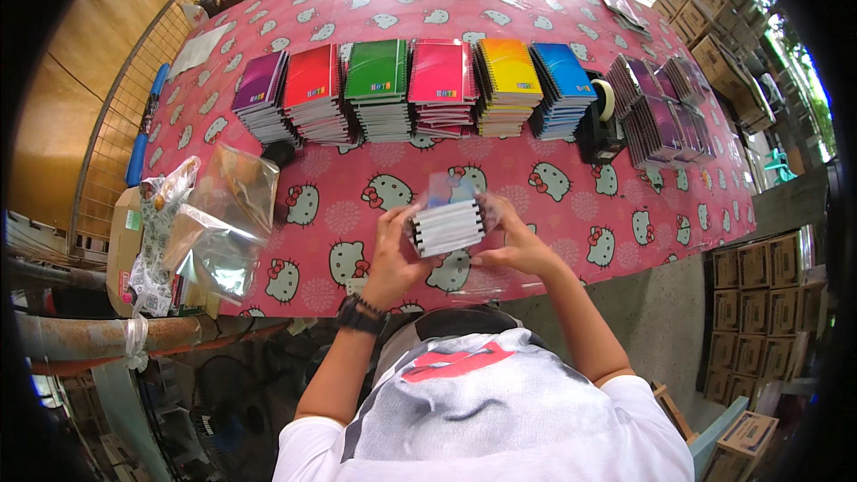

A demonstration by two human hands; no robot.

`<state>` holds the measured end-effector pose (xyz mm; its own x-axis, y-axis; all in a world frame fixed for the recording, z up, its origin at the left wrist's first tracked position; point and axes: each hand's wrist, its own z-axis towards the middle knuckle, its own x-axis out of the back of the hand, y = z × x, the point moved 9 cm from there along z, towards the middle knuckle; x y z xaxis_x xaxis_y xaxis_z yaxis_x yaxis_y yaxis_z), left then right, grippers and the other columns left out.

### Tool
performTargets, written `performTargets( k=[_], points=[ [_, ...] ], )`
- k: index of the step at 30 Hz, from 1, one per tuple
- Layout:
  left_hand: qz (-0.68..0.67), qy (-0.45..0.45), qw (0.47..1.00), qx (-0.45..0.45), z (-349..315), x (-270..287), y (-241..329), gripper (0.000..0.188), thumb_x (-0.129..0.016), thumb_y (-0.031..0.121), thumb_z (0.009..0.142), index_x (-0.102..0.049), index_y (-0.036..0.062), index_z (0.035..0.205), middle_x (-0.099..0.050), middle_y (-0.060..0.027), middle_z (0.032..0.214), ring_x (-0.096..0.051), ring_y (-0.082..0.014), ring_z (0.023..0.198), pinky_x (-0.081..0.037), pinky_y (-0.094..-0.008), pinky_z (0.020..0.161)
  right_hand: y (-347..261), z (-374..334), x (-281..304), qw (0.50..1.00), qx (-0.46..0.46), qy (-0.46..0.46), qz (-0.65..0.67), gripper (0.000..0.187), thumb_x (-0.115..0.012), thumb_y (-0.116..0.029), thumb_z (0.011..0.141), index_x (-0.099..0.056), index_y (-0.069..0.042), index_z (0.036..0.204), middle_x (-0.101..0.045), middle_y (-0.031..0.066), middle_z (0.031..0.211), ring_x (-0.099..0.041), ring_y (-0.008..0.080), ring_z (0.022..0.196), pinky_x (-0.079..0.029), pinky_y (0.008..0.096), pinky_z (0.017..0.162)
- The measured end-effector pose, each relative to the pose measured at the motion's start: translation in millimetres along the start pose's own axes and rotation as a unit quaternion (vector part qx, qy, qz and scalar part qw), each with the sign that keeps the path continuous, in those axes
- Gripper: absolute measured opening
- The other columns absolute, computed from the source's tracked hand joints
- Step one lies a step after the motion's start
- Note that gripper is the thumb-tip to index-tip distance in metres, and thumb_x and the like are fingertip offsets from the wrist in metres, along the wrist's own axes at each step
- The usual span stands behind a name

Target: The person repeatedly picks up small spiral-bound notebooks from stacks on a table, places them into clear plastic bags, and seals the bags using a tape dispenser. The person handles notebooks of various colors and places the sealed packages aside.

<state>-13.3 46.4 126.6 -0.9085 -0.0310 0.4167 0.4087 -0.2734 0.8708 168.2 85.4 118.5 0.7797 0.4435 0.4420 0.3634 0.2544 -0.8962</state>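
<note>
A small stack of spiral notebooks (449,228) is held up in front of me, its white page edges and black bindings facing me. Clear plastic film seems to surround the stack and shines at its sides. My left hand (395,254) grips the left side with fingers curled round it. On the opposite side my right hand (520,245) closes on the stack, the thumb low near its corner. Beyond my hands stand piles of notebooks in a row: purple (261,85), red (312,76), green (377,71), pink (441,71), yellow (511,67) and blue (562,71).
A tape dispenser (603,129) stands right of the blue pile, beside bundled purple notebooks (661,120). Clear plastic bags (223,232) lie at the left edge of the pink patterned table (553,214). Cardboard boxes (754,303) are stacked on the floor to the right.
</note>
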Motion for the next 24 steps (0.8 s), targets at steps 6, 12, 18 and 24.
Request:
performTargets(
  k=[6,12,18,24],
  points=[
    [-0.187,-0.031,0.982,-0.022,22.7,-37.4,-7.4,0.085,-0.080,0.001,0.061,-0.033,0.0054,0.132,-0.045,-0.0107,0.125,-0.048,-0.0214,0.116,-0.042,-0.0343,0.097,2.1,18.2,-8.3,0.981,0.055,0.025,0.185,0.087,-0.081,-0.010,0.067,-0.029,-0.005,0.137,-0.043,0.0094,0.129,-0.041,0.0195,0.122,-0.033,0.0329,0.103],
    [-0.228,-0.004,0.974,-0.001,22.6,-50.6,-28.9,0.106,-0.082,0.009,0.058,-0.018,0.0071,0.142,-0.041,-0.0134,0.131,-0.042,-0.0256,0.122,-0.035,-0.0374,0.103,32.0,6.0,0.5,0.992,0.070,0.075,0.075,0.081,-0.078,-0.018,0.070,-0.033,-0.006,0.136,-0.039,0.0109,0.134,-0.039,0.0246,0.123,-0.030,0.0373,0.104],
    [0.018,0.073,0.993,-0.092,-25.5,-6.7,11.6,0.074,-0.070,0.012,0.064,-0.042,0.0028,0.132,-0.044,-0.0170,0.131,-0.035,-0.0319,0.128,-0.026,-0.0441,0.108,-23.2,-24.6,51.3,0.986,0.154,0.062,-0.012,0.049,-0.062,0.004,0.066,-0.060,-0.006,0.115,-0.057,0.0069,0.121,-0.046,0.0229,0.115,-0.035,0.0368,0.100],
    [0.100,0.073,0.985,-0.116,-24.7,-12.5,28.9,0.073,-0.070,0.016,0.066,-0.043,0.0027,0.132,-0.040,-0.0175,0.138,-0.032,-0.0354,0.131,-0.024,-0.0472,0.108,-29.7,-4.8,42.7,0.985,0.160,0.048,0.032,0.056,-0.051,0.010,0.058,-0.065,-0.007,0.109,-0.062,0.0049,0.113,-0.046,0.0252,0.114,-0.035,0.0359,0.101]
  ],
)
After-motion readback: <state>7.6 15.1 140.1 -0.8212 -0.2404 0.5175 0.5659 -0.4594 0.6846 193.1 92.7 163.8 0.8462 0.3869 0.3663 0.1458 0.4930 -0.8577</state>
